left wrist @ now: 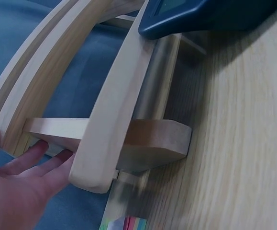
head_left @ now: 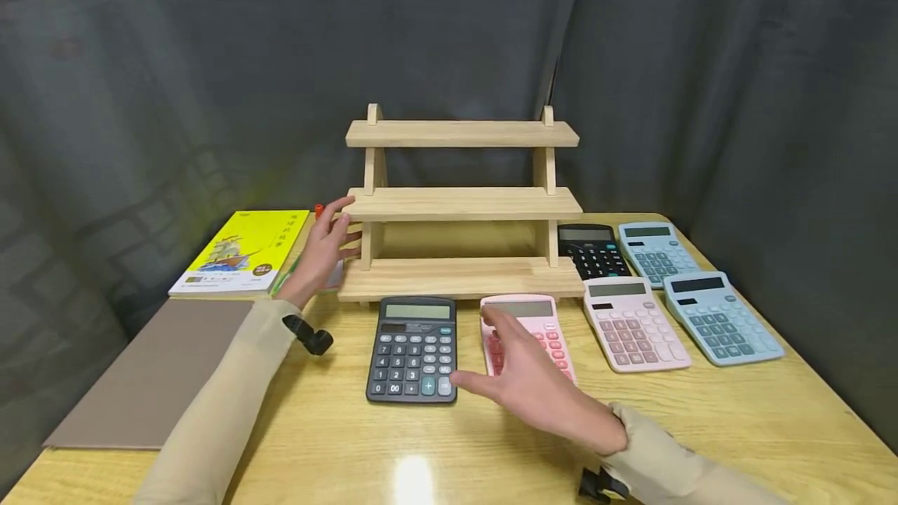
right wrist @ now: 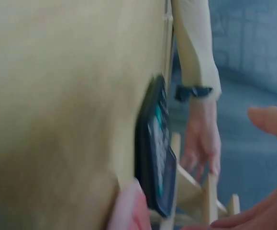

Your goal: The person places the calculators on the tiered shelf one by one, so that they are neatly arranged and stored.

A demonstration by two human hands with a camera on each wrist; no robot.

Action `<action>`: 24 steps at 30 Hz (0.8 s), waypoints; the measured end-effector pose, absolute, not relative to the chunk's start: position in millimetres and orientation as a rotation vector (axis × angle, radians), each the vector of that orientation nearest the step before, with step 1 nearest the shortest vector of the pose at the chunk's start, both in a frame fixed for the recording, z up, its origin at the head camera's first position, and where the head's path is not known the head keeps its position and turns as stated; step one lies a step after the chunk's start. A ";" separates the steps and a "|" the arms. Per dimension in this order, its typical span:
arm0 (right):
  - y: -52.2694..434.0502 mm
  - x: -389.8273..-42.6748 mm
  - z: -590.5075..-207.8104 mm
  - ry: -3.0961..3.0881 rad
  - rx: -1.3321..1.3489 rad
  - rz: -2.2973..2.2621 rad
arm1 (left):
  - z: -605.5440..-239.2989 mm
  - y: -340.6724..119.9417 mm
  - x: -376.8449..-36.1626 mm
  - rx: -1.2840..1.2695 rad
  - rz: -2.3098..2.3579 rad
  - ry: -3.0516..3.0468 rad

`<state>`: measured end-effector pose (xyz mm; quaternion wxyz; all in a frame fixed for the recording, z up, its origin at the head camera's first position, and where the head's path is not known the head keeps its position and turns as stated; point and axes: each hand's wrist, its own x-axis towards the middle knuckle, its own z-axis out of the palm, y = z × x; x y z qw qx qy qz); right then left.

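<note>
A three-tier wooden display stand [head_left: 463, 205] stands at the back of the table. My left hand [head_left: 326, 244] grips the left end of its middle board [left wrist: 52, 72], with fingers above and below the edge. My right hand [head_left: 529, 380] hovers over a pink calculator [head_left: 522, 308], partly covering it, thumb and fingers spread and holding nothing. Left of that hand lies a dark grey calculator [head_left: 412, 349], in front of the bottom board; the right wrist view shows this dark calculator [right wrist: 155, 148] edge-on.
To the right lie a pale pink calculator [head_left: 634, 326], two light blue calculators [head_left: 722, 318] [head_left: 655, 252] and a black calculator [head_left: 592, 248] beside the stand. At left are a yellow book [head_left: 242, 248] and a brown flat board [head_left: 150, 372]. Dark curtains [head_left: 281, 61] hang behind.
</note>
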<state>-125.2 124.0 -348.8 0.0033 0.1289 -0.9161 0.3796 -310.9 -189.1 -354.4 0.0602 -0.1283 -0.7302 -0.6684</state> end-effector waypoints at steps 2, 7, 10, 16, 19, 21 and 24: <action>114.6 -122.4 -353.4 -2.893 0.378 1.195 | -353.0 -188.5 -311.5 -0.388 -2.038 -2.210; 96.8 -119.3 -364.2 -2.910 0.413 1.254 | -351.5 -187.3 -310.5 -0.375 -2.053 -2.210; 87.9 -122.6 -369.3 -2.863 0.492 1.297 | -353.3 -188.2 -310.8 -0.381 -2.058 -2.209; 76.8 -127.6 -374.9 -2.781 0.615 1.356 | -353.7 -187.3 -312.0 -0.389 -2.058 -2.217; 71.1 -128.4 -375.0 -2.795 0.582 1.372 | -352.8 -188.1 -312.3 -0.388 -2.056 -2.215; 67.0 -128.8 -375.0 -2.836 0.532 1.363 | -352.7 -189.5 -312.5 -0.378 -2.046 -2.223; 62.4 -129.4 -375.0 -2.892 0.463 1.359 | -352.5 -189.0 -312.6 -0.366 -2.026 -2.240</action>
